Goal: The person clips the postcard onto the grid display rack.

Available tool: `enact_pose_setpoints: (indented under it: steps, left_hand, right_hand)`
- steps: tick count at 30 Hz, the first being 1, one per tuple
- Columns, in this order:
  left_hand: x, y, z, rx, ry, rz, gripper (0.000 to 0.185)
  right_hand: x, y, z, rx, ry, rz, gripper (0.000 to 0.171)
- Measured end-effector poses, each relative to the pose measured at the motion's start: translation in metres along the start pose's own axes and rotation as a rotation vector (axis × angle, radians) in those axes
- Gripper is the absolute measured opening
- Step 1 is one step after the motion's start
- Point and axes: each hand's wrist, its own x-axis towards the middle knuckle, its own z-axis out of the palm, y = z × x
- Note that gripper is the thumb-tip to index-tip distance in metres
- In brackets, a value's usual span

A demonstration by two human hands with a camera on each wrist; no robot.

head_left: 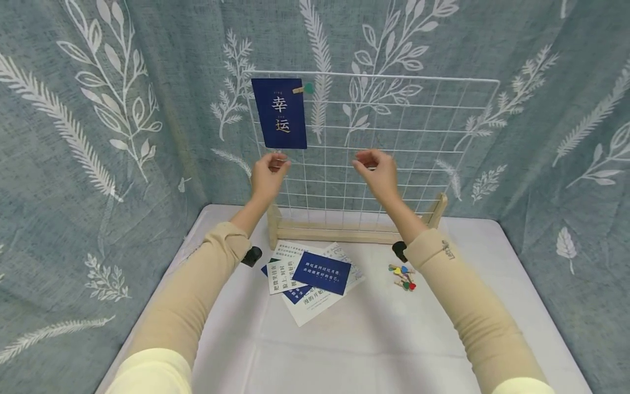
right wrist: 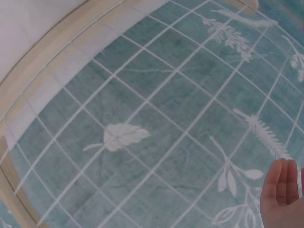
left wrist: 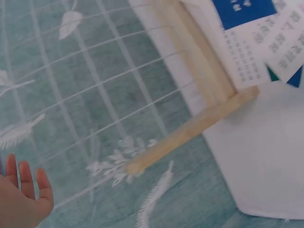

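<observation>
The wire grid [head_left: 394, 137] is being approached by the left hand [head_left: 268, 175] and right hand [head_left: 379, 172], fingers loosely curled, holding nothing; it looks light, stiff, best gripped by its wires.

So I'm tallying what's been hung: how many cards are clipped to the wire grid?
1. A dark blue card hangs at the grid's top left corner, held by a small clip. The other cards lie on the table.
</observation>
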Motion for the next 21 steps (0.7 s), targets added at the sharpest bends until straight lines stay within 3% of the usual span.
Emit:
enact_pose_setpoints:
  steps: [5, 12, 18, 21]
  left_hand:
    - [-0.011, -0.018, 0.012, 0.01, -0.05, -0.024, 0.025]
    - [-0.024, -0.029, 0.024, 0.041, -0.117, -0.036, 0.028]
    - [-0.032, -0.037, 0.028, 0.088, -0.307, -0.12, 0.045]
    - [-0.038, -0.043, 0.029, 0.084, -0.364, -0.154, 0.052]
  right_hand:
    - [-0.006, 0.006, -0.002, 0.008, -0.014, 0.015, 0.02]
    - [-0.015, 0.013, 0.0, -0.013, -0.049, 0.026, 0.021]
    - [-0.028, 0.021, 0.003, -0.041, -0.073, -0.02, 0.019]
    - [-0.035, 0.025, 0.006, -0.032, -0.076, -0.02, 0.019]
